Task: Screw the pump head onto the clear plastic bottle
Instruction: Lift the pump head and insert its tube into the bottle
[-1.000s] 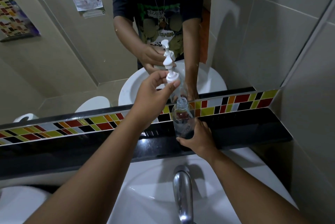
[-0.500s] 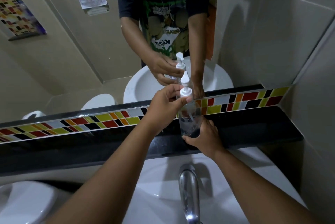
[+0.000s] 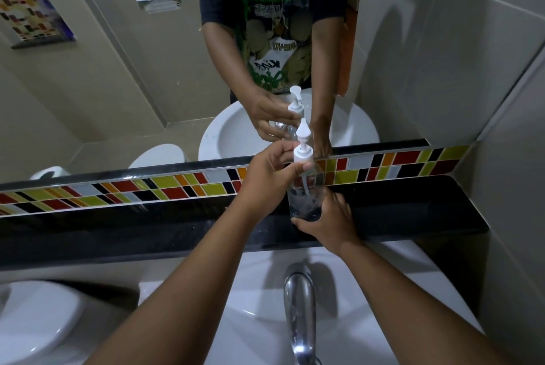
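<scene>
The clear plastic bottle point(image 3: 305, 198) stands upright on the black shelf point(image 3: 413, 211) below the mirror. The white pump head point(image 3: 303, 146) sits on the bottle's neck, its tube reaching down inside. My left hand point(image 3: 269, 171) grips the pump head's white collar with thumb and fingers. My right hand point(image 3: 327, 221) is wrapped around the bottle's base from the right and front. The bottle's neck is hidden by the collar and my fingers.
A chrome tap point(image 3: 299, 305) rises over the white sink point(image 3: 250, 291) right below my arms. A coloured tile strip point(image 3: 398, 162) runs behind the shelf. The mirror point(image 3: 118, 84) reflects the hands and bottle. A white toilet point(image 3: 32, 323) sits at the lower left.
My left hand brought the pump head down from above the open neck and set it on the bottle, the tube going inside. My right hand kept its hold on the base.
</scene>
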A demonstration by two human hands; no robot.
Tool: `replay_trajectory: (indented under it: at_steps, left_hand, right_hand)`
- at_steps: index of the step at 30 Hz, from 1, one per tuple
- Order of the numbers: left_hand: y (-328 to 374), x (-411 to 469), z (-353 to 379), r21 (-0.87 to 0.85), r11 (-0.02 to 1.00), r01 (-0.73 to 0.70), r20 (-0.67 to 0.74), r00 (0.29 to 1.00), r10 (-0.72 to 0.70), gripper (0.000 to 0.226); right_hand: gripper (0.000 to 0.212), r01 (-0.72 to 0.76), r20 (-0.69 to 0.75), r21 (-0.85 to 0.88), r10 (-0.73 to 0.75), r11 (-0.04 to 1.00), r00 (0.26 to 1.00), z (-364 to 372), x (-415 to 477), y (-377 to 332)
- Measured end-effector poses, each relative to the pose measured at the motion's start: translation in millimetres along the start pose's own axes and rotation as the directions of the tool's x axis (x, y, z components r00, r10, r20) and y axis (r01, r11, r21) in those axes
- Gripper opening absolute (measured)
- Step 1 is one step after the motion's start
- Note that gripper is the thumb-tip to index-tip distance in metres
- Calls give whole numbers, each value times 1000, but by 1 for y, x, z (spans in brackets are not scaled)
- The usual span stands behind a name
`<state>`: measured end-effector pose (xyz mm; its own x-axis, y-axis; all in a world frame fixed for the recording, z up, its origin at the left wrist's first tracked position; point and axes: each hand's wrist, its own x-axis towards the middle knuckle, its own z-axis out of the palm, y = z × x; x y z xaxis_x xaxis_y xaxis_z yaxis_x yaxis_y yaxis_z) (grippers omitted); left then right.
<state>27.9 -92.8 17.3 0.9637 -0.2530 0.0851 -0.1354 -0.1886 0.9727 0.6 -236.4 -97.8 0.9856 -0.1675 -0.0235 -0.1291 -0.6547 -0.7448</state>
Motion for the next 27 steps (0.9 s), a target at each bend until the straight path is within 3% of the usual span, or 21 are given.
replay_trajectory:
  at_steps: [7,12,27]
  left_hand:
    - [-3,1,-6,2,1000,17,-2,1000,-17,30]
    - [2,7,-15,161,984,-71,54,997,63,28]
    - [-3,15,-24,161,986,-42,110,994,25,25]
  right_hand:
    - [86,24,1,-76,-24,997,1000,-1,-2,-5]
    - [86,15,-10,-115,-16,993,1000,2,-2,-8]
    - [85,-92,47,-140,100,986,994,-3,-4,-20]
